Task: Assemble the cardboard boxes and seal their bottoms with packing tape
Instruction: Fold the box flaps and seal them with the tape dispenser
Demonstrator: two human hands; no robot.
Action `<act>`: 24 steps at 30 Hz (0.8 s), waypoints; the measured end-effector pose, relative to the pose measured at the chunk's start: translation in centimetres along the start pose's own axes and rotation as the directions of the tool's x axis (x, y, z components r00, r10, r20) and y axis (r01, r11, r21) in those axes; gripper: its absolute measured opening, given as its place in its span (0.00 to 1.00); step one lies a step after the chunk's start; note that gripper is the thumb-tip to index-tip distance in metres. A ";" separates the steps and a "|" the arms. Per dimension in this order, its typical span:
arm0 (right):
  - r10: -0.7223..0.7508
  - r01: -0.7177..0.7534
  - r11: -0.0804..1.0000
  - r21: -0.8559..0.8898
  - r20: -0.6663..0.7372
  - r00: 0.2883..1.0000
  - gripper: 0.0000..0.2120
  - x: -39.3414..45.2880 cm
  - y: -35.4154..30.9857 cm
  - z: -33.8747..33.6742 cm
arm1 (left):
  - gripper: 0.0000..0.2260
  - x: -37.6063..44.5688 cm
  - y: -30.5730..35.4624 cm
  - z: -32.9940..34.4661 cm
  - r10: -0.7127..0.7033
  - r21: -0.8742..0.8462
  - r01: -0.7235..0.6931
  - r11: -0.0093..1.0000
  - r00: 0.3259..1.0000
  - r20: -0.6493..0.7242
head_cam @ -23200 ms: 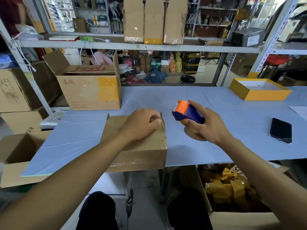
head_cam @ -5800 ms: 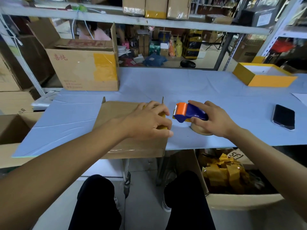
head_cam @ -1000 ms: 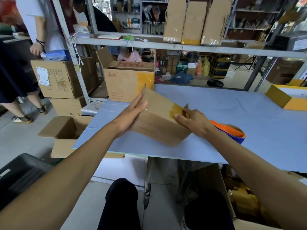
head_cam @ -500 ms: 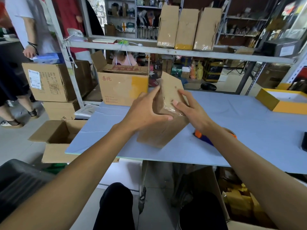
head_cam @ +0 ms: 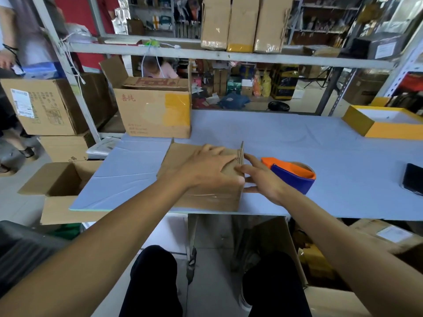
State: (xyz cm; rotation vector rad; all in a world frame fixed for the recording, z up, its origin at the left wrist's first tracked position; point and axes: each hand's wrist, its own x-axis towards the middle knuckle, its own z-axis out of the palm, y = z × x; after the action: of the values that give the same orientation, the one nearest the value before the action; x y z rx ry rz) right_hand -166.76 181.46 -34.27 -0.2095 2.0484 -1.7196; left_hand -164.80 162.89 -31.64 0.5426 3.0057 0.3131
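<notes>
Left hand (head_cam: 209,167) lies palm-down on top of the cardboard box (head_cam: 201,177), fingers spread and mostly straight, pressing the top panel; thumb runs along the box's near right corner. Left forearm comes in low from the bottom left. Right hand (head_cam: 263,179) sits just beside the box's right end, fingers extended and loose, fingertips touching the right end by the upright flap edge; not clamped on anything. Right forearm comes in from the bottom right.

Box is brown corrugated, lying at the desk's (head_cam: 297,138) near edge, left of centre, its front face hanging slightly over that edge. Clear glossy tape shows across the front face. Short flap edges stick up at the far left and far right corners of the top.

Tape dispenser (head_cam: 291,175), orange and blue, rests on the desk just right of the right hand, near the front edge, partly hidden by it. Large open carton (head_cam: 155,113) stands at the desk's far left corner. Yellow tray (head_cam: 384,125) at the far right edge. Black phone (head_cam: 414,179) at the right edge.
</notes>
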 end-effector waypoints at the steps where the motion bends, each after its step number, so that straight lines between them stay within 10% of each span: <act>1: -0.006 0.006 0.999 -0.041 0.001 1.000 0.22 0.1 0.0 -0.3 | 0.44 0.4 -0.3 -0.2 -0.014 -0.023 0.014 1.000 1.000 -0.001; 9: -0.495 -0.079 0.530 -0.844 -0.384 0.779 0.16 0.0 1.7 -6.1 | 0.20 4.3 -2.2 -0.2 -0.129 0.052 0.132 0.990 0.990 -0.064; 17: -0.408 -0.112 0.265 -0.958 -0.217 0.887 0.25 -0.8 3.8 -8.9 | 0.21 4.2 -2.0 -0.3 -0.181 0.046 0.182 0.982 0.983 -0.014; 20: -0.459 -0.025 0.366 -0.930 -0.203 0.865 0.25 -0.8 3.1 -8.7 | 0.21 3.8 -1.9 -0.2 -0.162 0.017 0.164 0.986 0.985 -0.066; 24: -0.382 0.212 0.850 -0.482 -0.288 0.878 0.21 -1.4 0.1 -7.8 | 0.17 3.3 -1.6 -0.3 -0.154 -0.065 0.141 0.988 0.942 -0.297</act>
State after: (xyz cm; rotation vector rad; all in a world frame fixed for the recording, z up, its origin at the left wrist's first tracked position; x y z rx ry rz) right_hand -168.86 189.02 -33.09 -0.3911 2.8162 -1.5252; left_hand -168.44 162.54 -31.74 0.2837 3.2991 0.4891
